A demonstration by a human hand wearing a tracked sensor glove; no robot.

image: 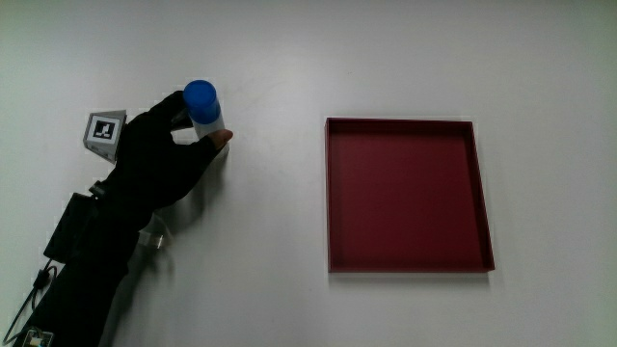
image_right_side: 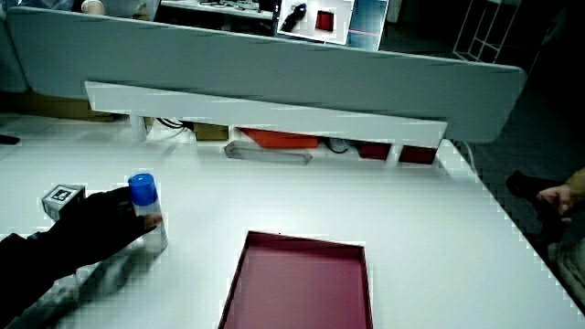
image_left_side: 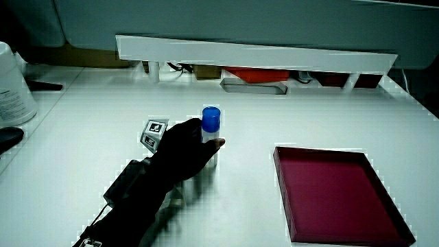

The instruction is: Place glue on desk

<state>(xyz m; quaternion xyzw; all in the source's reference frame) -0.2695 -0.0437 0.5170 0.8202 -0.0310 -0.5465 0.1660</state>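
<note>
A glue stick (image: 203, 106) with a blue cap and a white body stands upright on the white table (image: 270, 241), beside the dark red tray (image: 405, 193) with a stretch of bare table between them. The gloved hand (image: 164, 154) is wrapped around the stick's body, thumb tip showing at its side. In both side views the glue stick (image_left_side: 210, 130) (image_right_side: 144, 208) stands with its base on the table, the hand (image_left_side: 182, 154) (image_right_side: 87, 233) closed on it. The tray (image_left_side: 336, 195) (image_right_side: 302, 288) holds nothing.
A patterned cube (image: 104, 130) sits on the hand's back. A low white partition (image_left_side: 254, 51) runs along the table's edge farthest from the person, with red and grey items under it. A white container (image_left_side: 12, 86) stands near a table corner.
</note>
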